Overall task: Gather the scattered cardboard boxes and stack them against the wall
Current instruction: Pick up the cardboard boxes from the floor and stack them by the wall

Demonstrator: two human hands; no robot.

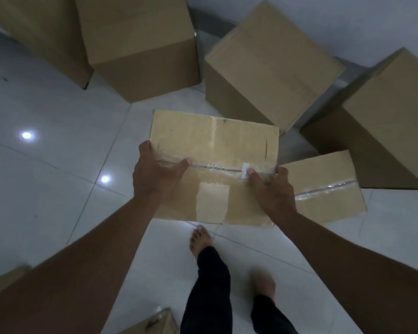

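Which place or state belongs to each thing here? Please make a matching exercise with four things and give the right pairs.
Things:
1. held box
2. small taped box
3. tall box
4. left hand

Places or states:
A. stands at upper left, near the wall
B. grips the left edge of a box, thumb on the tape seam
C. lies on the floor beside the right hand
D. lifted above the floor, between both hands

Pairs: 1-D, 2-C, 3-A, 4-B
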